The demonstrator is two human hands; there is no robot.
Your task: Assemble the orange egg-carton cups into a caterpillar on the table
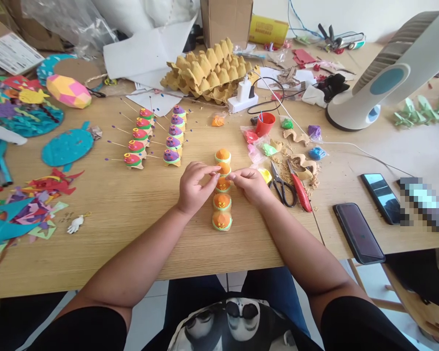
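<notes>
Several orange clay-covered cups [222,201] with pale green rims stand in a column in front of me. The nearer ones carry yellow faces. On the left of the upper cups, my left hand [196,184] is closed, thumb and forefinger close together by a cup's side. My right hand [249,184] comes from the other side in a pinch, its fingertips beside the same cups. Whatever lies between the fingertips is too small to make out. Left of the column are a row of purple clay figures [173,142] and a row of red-green ones [135,146] with pins stuck in.
Scissors [287,191] and a red-handled cutter [300,190] lie right of my hand, near bagged clay and a red cup [265,124]. Phones [359,233] rest at right, below a white fan [373,83]. Egg trays [208,70] are behind; paper scraps [32,209] lie left.
</notes>
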